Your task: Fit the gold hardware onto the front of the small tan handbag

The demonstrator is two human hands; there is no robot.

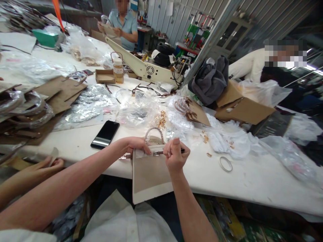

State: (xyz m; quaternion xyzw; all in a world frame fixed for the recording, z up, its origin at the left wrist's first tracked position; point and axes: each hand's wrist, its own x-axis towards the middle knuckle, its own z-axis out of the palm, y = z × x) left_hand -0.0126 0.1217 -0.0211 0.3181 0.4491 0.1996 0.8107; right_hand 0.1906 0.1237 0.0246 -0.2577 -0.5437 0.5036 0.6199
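Observation:
A beige bag panel [151,171] with a pale border leans over the table's front edge, tilted towards me. Its looped handle [153,131], wrapped in clear plastic, stands up at the top. My left hand [136,145] grips the panel's upper left corner, thumb on the front. Across the top runs a narrow brown strap [160,153] with a small silver buckle [155,153]. My right hand [176,153] is closed in a fist around the strap's right part, thumb up. Something dark pokes out beside that fist; its kind is unclear.
A black phone [105,134], gold hardware pieces [160,119] and a tape roll [225,164] lie on the white table [202,178]. Stacked bag pieces [50,97] fill the left. A co-worker's hand [51,164] is close on my left. A cardboard box [244,107] stands right.

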